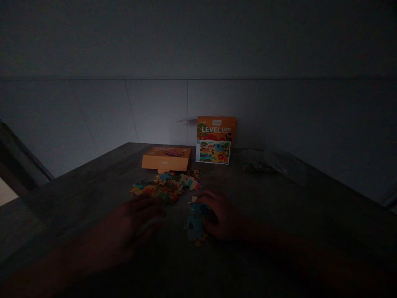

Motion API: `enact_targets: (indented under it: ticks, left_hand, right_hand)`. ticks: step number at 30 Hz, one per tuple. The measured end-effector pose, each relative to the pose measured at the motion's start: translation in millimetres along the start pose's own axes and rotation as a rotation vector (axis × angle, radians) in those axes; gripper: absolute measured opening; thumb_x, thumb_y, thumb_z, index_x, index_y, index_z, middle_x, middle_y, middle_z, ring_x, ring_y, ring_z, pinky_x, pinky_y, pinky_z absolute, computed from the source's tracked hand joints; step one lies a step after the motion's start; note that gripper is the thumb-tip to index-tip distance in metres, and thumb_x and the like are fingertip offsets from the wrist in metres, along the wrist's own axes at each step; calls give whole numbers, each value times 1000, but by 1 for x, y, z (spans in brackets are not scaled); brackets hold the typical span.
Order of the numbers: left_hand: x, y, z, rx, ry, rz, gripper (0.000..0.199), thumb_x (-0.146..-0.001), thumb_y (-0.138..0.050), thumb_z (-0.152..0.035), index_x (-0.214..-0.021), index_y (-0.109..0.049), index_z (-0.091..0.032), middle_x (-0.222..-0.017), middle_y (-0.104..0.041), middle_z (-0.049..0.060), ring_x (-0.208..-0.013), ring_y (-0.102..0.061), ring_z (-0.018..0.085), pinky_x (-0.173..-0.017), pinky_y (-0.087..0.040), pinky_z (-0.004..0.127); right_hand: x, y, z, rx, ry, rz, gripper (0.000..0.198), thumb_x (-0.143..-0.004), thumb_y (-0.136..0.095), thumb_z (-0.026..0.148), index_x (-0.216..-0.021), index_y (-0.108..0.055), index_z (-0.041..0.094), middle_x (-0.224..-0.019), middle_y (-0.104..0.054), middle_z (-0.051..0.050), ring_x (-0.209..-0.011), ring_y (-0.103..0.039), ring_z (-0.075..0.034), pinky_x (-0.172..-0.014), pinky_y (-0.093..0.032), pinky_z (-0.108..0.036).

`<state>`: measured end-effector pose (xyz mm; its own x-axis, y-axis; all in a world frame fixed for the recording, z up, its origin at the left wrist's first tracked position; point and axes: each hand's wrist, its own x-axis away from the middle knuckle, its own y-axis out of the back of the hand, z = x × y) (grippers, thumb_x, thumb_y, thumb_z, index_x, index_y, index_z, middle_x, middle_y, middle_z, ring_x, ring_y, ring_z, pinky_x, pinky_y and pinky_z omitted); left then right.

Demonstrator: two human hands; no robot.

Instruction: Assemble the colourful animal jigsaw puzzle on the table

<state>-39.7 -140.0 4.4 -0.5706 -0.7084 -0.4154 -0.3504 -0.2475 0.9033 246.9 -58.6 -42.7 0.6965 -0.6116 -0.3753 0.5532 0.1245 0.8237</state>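
In dim light, my right hand (223, 216) curves from the right around joined blue jigsaw puzzle pieces (195, 227) on the table. Its fingers bend over their far end and its thumb sits at their right side. The exact contact is hard to see in the dark. To the left, my left hand (136, 221) hovers or rests low over the table, fingers loosely stretched and holding nothing visible. Just beyond its fingertips lies a pile of loose puzzle pieces (167, 188), mixed orange, green and blue.
Behind the pile lies an orange puzzle box (166, 162) with an open flap. An upright orange box (217, 129) stands against the wall, a picture card (214, 152) at its front. Clear plastic bags (263, 163) lie at the back right of the dark table (279, 203).
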Motion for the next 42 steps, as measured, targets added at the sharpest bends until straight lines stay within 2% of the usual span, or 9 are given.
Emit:
enact_targets:
  ticks: [2,7,14,20,29,32,35,38,42]
  left_hand:
    - [-31,-28,18,-166,-23,8,29,-96,-48,-27,-118,-66,-24,-130,-59,11,-122,-52,31,-102,-45,49]
    - [-54,-73,55,-257,364,-2,63,-90,-50,-56,-141,-48,-19,-143,-47,19,-131,-42,41,-104,-33,64]
    - [-44,-58,72,-142,460,36,49,-93,-43,-58,-111,-63,-17,-123,-62,14,-116,-57,31,-98,-45,45]
    - [-59,-62,85,-113,742,19,52,-90,-45,-59,-115,-61,-16,-112,-69,15,-103,-65,32,-84,-50,43]
    - [-56,-52,97,77,825,-55,30,-84,-54,-39,-100,-71,-21,-100,-75,7,-89,-71,26,-73,-53,34]
    - [-54,-47,87,84,717,-257,25,-83,-53,-35,-95,-70,-21,-104,-73,7,-95,-69,27,-82,-54,36]
    - [-49,-46,63,123,418,-396,24,-88,-50,-34,-92,-70,-21,-106,-71,7,-102,-66,26,-89,-53,37]
    - [-43,-51,30,220,96,-275,24,-94,-46,-25,-101,-70,-23,-109,-68,6,-101,-66,21,-86,-55,30]
    - [-37,-57,-2,281,-214,59,42,-94,-50,-20,-135,-54,-28,-132,-56,9,-116,-59,22,-95,-54,31]
  right_hand:
    - [1,1,0,-5,4,-2,47,-69,-66,25,-116,-60,18,-118,-59,-12,-110,-54,-28,-97,-43,-45]
    - [2,3,2,-40,-23,12,45,-72,-66,25,-116,-60,19,-121,-57,-12,-113,-53,-28,-98,-43,-45]
    - [1,1,1,-37,-90,-18,31,-81,-62,28,-109,-63,15,-116,-58,-14,-108,-55,-27,-95,-45,-45]
    - [1,0,0,-22,-82,-47,29,-80,-64,25,-107,-64,17,-115,-59,-12,-108,-56,-26,-95,-45,-44]
    - [1,-1,-2,-10,-94,-44,30,-81,-63,28,-108,-64,17,-114,-59,-12,-107,-56,-27,-94,-46,-44]
    - [1,1,2,-36,-122,-64,38,-81,-64,28,-117,-62,18,-119,-59,-13,-112,-56,-27,-98,-45,-45]
    - [3,2,2,-102,-135,-101,58,-82,-65,31,-135,-49,17,-130,-57,-15,-121,-53,-28,-102,-42,-46]
    - [4,0,0,-184,-96,-152,66,-83,-66,37,-141,-42,18,-128,-61,-14,-118,-57,-26,-100,-45,-44]
    - [4,-3,-5,-172,-104,-183,29,-85,-62,37,-107,-67,19,-103,-71,-8,-96,-66,-23,-86,-51,-38]
